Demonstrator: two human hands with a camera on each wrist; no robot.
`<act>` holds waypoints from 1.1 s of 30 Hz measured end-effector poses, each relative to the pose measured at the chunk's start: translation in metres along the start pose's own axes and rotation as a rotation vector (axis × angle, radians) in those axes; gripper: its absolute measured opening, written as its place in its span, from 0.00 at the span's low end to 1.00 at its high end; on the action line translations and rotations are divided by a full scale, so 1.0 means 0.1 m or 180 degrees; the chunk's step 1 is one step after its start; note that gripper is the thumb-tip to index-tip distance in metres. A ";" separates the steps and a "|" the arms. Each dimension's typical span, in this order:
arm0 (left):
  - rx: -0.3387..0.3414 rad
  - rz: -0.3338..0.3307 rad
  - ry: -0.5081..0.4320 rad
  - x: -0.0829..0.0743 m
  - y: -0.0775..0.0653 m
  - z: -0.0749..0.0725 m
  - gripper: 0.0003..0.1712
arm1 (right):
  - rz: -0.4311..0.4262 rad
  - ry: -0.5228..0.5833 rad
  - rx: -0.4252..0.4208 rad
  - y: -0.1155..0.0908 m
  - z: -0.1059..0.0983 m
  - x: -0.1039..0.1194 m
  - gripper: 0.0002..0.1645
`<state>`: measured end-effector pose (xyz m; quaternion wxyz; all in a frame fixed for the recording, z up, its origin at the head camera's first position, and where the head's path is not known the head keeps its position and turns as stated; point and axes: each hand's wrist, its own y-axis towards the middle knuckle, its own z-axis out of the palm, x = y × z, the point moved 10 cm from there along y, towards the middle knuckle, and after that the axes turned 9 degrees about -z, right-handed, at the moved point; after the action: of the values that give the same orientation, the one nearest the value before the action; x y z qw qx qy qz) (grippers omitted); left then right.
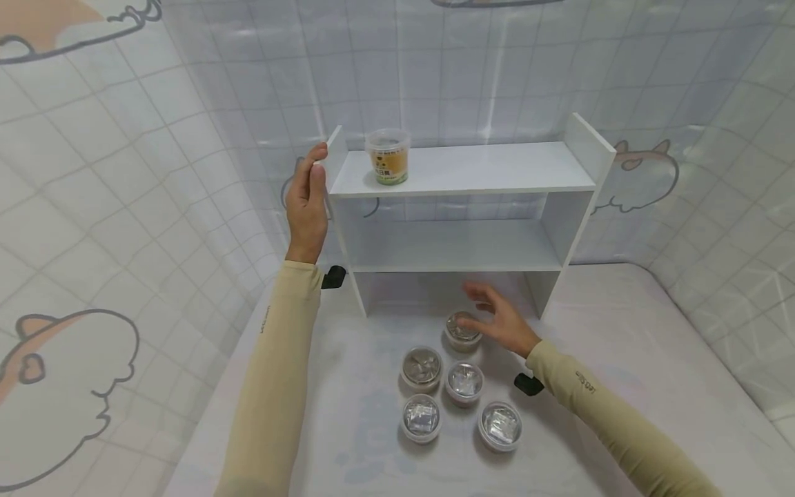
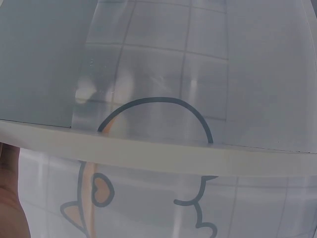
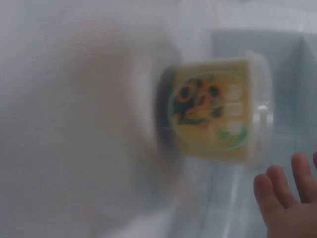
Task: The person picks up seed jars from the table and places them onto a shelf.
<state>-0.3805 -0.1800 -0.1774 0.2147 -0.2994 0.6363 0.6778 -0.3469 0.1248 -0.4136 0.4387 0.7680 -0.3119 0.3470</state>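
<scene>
My left hand [image 1: 307, 207] grips the upper left side panel of a white shelf unit [image 1: 459, 266], thumb and fingers at the panel's edge. Only a sliver of that hand shows in the left wrist view, beside a white board [image 2: 148, 153]. My right hand [image 1: 499, 321] reaches over a lidded plastic tub [image 1: 462, 338] in front of the bottom opening, fingers spread. In the right wrist view, a tub with a yellow sunflower label [image 3: 213, 109] appears blurred, and the fingers [image 3: 282, 186] are apart from it. Another clear-lidded tub with a yellow label [image 1: 389, 162] stands at the top shelf's left end.
Several more lidded tubs stand on the white-covered table [image 1: 348, 428] nearer me, among them one at the front right [image 1: 499, 426] and one at the left [image 1: 421, 369]. A tiled-pattern sheet [image 1: 447, 76] with cartoon animals hangs behind the shelf and along both sides.
</scene>
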 end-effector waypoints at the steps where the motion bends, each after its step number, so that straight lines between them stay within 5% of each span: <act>1: -0.0006 0.0004 0.0003 0.00 0.00 0.00 0.17 | 0.0033 0.0008 0.0004 -0.02 0.01 -0.07 0.46; 10: 0.0020 -0.0017 0.0018 -0.01 0.00 0.00 0.17 | 0.0327 0.0016 0.0127 -0.16 0.09 -0.57 0.51; 24: 0.0037 -0.0043 0.0100 0.01 -0.01 0.00 0.18 | 0.0684 -0.0060 0.0246 -0.31 0.19 -0.76 0.51; 33: 0.0019 -0.0019 0.0118 0.00 0.00 0.00 0.18 | 0.0683 -0.0037 0.0196 -0.30 0.17 -0.80 0.51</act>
<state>-0.3809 -0.1800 -0.1776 0.2058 -0.3132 0.6413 0.6696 -0.3639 0.1361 -0.4985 0.3734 0.7454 -0.3841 0.3969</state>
